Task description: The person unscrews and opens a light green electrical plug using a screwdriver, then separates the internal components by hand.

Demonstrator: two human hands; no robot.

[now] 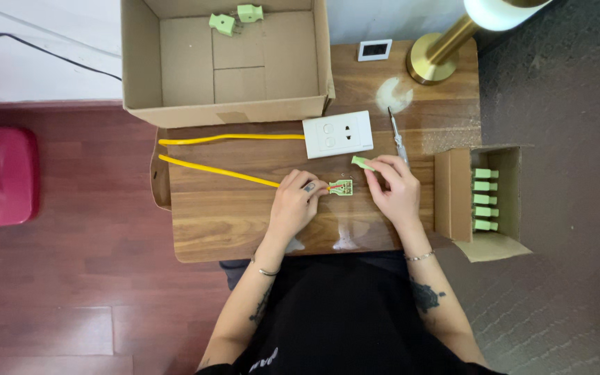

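Two bare hands meet over an opened pale green plastic plug body at the middle of the brown wooden bench.

The left hand is pinched shut on the end of the yellow sheathed cable where its thin wires enter the plug body, which lies flat just right of those fingertips. The cable's long axis runs up and left from this hand toward the open brown cardboard box. The right hand is closed on a small pale green plastic cover piece, held just above and right of the plug body, so both hands are about equally near. A white wall socket plate and a slim screwdriver lie beyond.
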